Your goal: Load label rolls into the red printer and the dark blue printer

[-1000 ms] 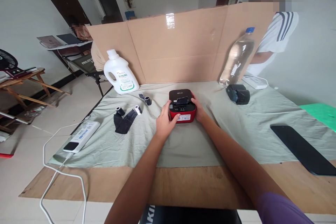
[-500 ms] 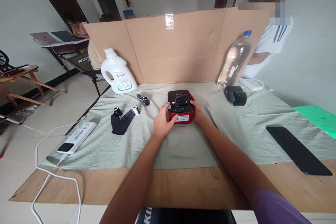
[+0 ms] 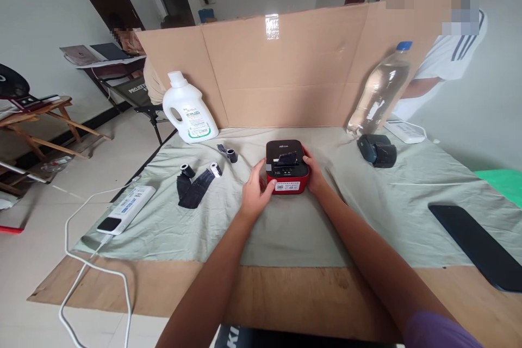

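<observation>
A small red and black label printer (image 3: 285,174) sits on the green cloth, with a dark glossy piece (image 3: 287,159) in the slot of its top. My left hand (image 3: 255,190) is closed against its left side, thumb at the lower front corner by the white label. On the opposite side, my right hand (image 3: 316,171) grips the printer's right edge, some fingers hidden behind it. To the left lie a black ribbon (image 3: 194,190) stretched between two small rolls and another little black roll (image 3: 231,155) with a short loose end.
A white jug (image 3: 190,109) stands back left, before a cardboard screen (image 3: 281,76). Back right are a leaning clear bottle (image 3: 381,92) and a black device (image 3: 376,151). A phone (image 3: 475,244) lies right; a corded power strip (image 3: 126,209) lies left. A person stands behind the screen.
The view has shifted slightly, so most things appear farther right. Both hands stay on the printer. The dark piece in its top shows lower than before.
</observation>
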Demonstrator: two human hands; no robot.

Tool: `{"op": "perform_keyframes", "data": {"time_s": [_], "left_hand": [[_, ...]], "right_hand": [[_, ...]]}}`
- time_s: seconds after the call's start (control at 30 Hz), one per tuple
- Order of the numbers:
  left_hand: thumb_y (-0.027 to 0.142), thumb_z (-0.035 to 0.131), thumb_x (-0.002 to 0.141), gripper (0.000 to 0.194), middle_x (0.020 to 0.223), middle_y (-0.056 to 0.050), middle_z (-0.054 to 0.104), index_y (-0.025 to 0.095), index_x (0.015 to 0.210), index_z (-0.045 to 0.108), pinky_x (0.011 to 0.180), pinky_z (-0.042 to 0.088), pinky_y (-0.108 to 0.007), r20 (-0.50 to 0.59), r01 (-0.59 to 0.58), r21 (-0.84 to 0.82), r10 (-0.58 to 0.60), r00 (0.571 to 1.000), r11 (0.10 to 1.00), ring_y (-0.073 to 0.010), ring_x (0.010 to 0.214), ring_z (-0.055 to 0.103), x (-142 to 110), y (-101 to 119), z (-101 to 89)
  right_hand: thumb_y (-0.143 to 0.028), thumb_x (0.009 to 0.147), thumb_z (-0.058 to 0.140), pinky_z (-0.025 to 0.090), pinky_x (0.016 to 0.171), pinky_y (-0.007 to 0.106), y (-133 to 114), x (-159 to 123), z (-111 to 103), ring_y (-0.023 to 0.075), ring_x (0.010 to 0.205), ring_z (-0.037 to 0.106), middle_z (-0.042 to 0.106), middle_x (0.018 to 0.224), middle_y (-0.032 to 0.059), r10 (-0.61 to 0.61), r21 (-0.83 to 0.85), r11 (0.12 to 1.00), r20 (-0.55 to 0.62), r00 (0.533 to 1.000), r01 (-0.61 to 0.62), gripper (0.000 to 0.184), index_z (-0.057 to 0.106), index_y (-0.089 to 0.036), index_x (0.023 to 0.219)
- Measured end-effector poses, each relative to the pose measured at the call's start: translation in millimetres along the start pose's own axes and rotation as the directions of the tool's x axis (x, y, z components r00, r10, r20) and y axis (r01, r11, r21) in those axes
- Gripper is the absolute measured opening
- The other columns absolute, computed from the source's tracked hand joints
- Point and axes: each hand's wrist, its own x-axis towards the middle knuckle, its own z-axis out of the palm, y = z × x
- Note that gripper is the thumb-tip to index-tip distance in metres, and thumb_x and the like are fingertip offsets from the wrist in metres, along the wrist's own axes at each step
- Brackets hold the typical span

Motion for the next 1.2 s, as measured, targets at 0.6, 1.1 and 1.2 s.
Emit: {"op": "perform_keyframes", "data": {"time_s": [0.6,1.1,1.2], "left_hand": [[0.042,0.053,0.091,0.035,0.107,-0.014,0.074,0.024,0.119,0.061,0.077,0.049,-0.038,-0.074,0.312,0.799,-0.431,0.899,0.514,-0.0333,0.101,0.069,101,-23,-65.5],[0.059,0.046,0.096,0.052,0.124,-0.011,0.072,0.022,0.129,0.062,0.084,0.052,-0.033,0.049,0.278,0.445,-0.333,0.942,0.852,-0.0275,0.104,0.071,34,46,-67.5],[0.059,0.038,0.099,0.055,0.114,-0.009,0.076,0.02,0.124,0.067,0.069,0.052,-0.029,0.336,0.465,0.123,-0.478,0.812,0.877,-0.0188,0.071,0.072,54,45,-34.7]], "right_hand": [[-0.048,0.08,0.062,0.043,0.115,0.045,1,0,-3,0.0273,0.135,0.055,0.061,0.144,-0.0007,-0.009,-0.03,1.0,-0.009,1.0,0.009,0.055,0.061,-0.032,0.133],[-0.045,0.086,0.055,0.045,0.112,0.048,7,-30,-12,0.0283,0.13,0.058,0.068,0.133,0.0053,-0.03,-0.14,0.99,-0.155,0.987,0.008,0.043,0.066,-0.025,0.122],[-0.034,0.081,0.06,0.044,0.113,0.049,-2,-54,-18,0.0297,0.134,0.055,0.061,0.143,0.0061,0.008,-0.297,0.955,0.026,1.0,0.0,0.057,0.058,-0.025,0.137]]}}
